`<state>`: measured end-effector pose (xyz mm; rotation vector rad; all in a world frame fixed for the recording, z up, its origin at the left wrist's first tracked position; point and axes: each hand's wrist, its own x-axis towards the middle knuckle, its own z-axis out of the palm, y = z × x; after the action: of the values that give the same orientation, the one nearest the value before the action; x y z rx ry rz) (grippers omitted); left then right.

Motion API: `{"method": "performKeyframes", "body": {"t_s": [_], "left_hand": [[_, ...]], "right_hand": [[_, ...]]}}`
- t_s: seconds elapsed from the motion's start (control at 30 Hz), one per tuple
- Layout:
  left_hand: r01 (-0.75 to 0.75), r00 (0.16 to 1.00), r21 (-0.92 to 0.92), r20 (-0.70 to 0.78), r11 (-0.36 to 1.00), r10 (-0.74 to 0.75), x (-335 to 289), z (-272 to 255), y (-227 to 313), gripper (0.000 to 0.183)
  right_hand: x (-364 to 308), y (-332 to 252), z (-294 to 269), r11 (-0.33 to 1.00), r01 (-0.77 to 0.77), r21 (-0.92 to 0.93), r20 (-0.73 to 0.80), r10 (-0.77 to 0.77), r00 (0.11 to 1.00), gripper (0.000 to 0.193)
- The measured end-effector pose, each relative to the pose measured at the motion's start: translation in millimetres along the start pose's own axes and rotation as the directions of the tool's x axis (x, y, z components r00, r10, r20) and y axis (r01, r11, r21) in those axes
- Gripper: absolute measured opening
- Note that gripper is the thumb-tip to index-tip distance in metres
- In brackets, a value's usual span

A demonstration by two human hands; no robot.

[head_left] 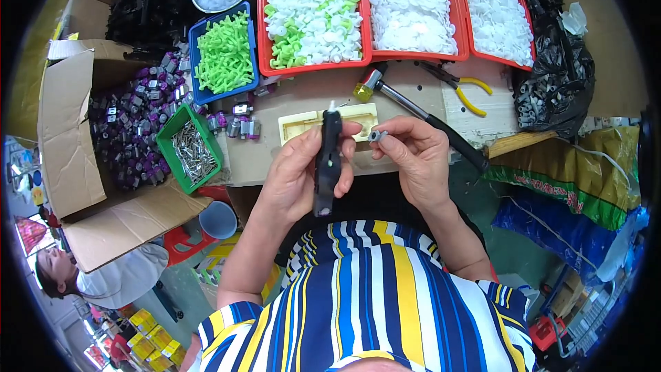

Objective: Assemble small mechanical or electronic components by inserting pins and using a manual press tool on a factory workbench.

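My left hand [289, 176] is closed around a long black plastic housing [327, 165], held upright in front of my chest. A small white tip [332, 106] sticks out of its top end. Just to the right, my right hand [421, 165] pinches a small grey hollow plastic piece [376, 136] between thumb and fingers, apart from the housing. Behind both hands a cream moulded block [295, 126] with a hollow lies on the table, partly covered by them.
A hammer [406, 105] and yellow-handled pliers [471, 96] lie beyond my right hand. Red trays [313, 67] of white and green parts, a blue tray [253, 48] and a green tray [169, 164] of metal pins surround the worktop. Left, a cardboard box [72, 131] holds purple-and-silver motors.
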<state>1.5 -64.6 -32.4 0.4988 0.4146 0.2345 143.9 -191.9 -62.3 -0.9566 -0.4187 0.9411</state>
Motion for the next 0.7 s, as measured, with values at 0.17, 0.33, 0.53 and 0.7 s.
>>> {"method": "performKeyframes", "body": {"t_s": [0.17,0.33,0.53,0.7], "left_hand": [[-0.009,1.0,0.042,0.024,0.999,0.008,-2,-3,1,0.049],[0.047,0.996,0.145,-0.081,0.988,-0.035,-1,3,4,0.046],[0.066,0.994,-0.121,0.092,0.99,-0.055,-2,-7,3,0.046],[0.05,0.981,-0.091,-0.184,0.995,-0.066,0,14,6,0.05]], "right_hand": [[1,-1,2,1.0,0.016,-0.022,0.006,-0.016,1.0,0.015],[4,-7,6,0.992,0.064,-0.107,0.008,-0.063,0.998,0.013],[5,-10,12,0.972,0.085,-0.221,0.066,-0.072,0.995,0.012],[7,-10,10,0.972,0.106,-0.21,0.042,-0.099,0.994,0.011]]}}
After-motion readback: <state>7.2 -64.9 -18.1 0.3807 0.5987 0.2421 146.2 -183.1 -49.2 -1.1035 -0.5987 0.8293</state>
